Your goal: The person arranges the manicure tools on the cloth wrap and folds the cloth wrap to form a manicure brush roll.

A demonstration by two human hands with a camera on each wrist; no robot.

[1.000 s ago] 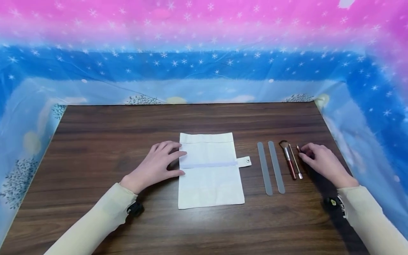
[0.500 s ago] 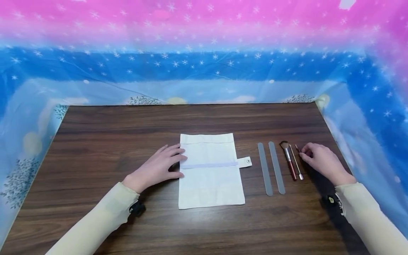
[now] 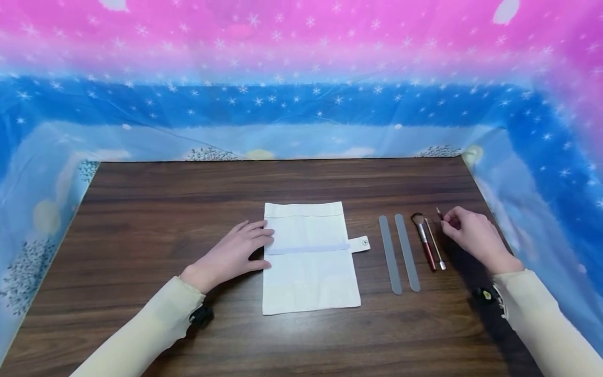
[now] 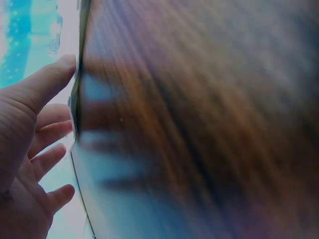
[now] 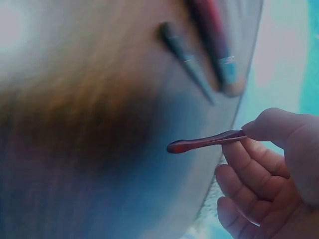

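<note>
My left hand [image 3: 231, 254] rests at the left edge of a white cloth pouch [image 3: 313, 283], fingertips touching it and fingers spread. Its thumb and fingers also meet the cloth edge in the left wrist view. Over on the right, my right hand [image 3: 478, 238] pinches small dark red tweezers [image 5: 204, 143] between thumb and fingers. Their light tip points away from me in the head view. Just left of that hand lie a thin cuticle pusher [image 3: 434, 243] and a makeup brush [image 3: 426, 242] with a red handle. Two grey nail files, one nearer the pouch [image 3: 390, 255] and one farther [image 3: 407, 253], lie side by side.
A snap strap [image 3: 360, 244] sticks out from the pouch's right side. Everything lies on a dark wooden table [image 3: 188, 188]. Printed pink and blue cloth [image 3: 282, 104] hangs round its back and sides.
My right hand has lifted slightly with the tweezers, and more of their tip shows. The left hand's fingers have shifted slightly on the pouch's edge. The head view has tilted a little.
</note>
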